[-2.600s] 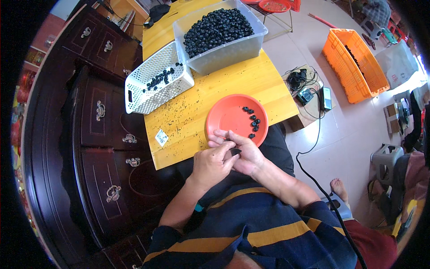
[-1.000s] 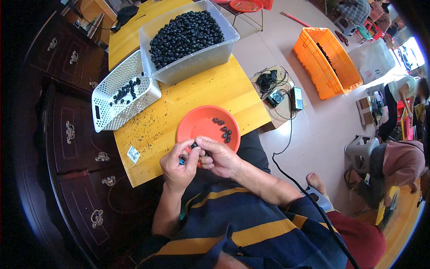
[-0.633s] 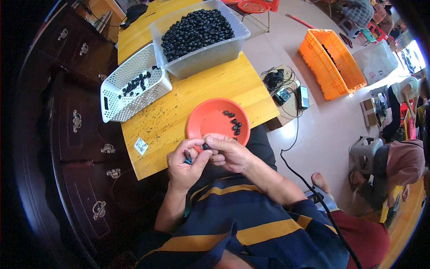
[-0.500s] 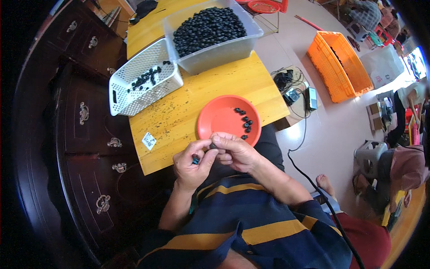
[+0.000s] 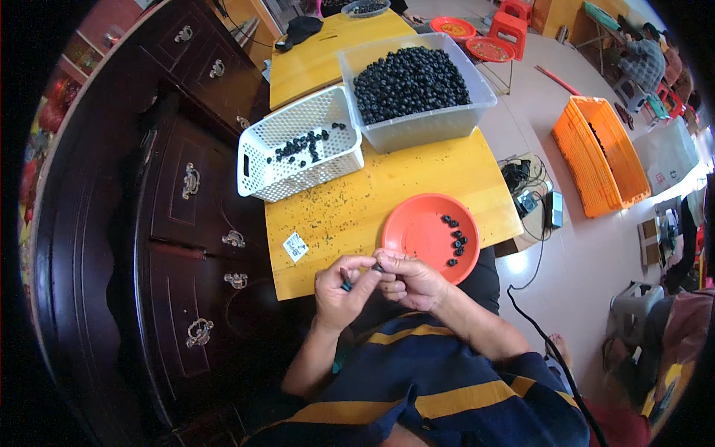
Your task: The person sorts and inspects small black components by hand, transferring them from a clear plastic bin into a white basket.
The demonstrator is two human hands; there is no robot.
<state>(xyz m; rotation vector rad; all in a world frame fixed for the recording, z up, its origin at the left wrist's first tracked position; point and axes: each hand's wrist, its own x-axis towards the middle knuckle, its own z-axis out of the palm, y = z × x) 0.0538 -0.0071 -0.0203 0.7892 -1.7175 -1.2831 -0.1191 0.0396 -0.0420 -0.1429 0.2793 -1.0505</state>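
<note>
Small dark piece pinched between both hands over a red dish

In the head view, a small dark piece [image 5: 377,268] is held between the fingertips of both hands, just beside the near left rim of a round red dish [image 5: 411,232]. By the left hand [image 5: 341,293] the piece is pinched with thumb and forefinger, and a small blue item [image 5: 346,285], its kind too small to be told, is tucked in the same grasp. By the right hand [image 5: 417,283] the piece is gripped from the other side, with the remaining fingers curled.

In the dish, several loose dark pieces [image 5: 458,242] are gathered along the right side. The dish is set at the near edge of a yellow wooden table [image 5: 477,175], which is strewn with dark specks. A white label [image 5: 296,246] is seen at its left. Farther back, a white perforated basket [image 5: 316,175], thinly filled with dark pieces, is placed beside a translucent bin [image 5: 436,132], which is heaped with many more. An orange crate [image 5: 588,171] is seen on the floor, well apart on the right.
</note>
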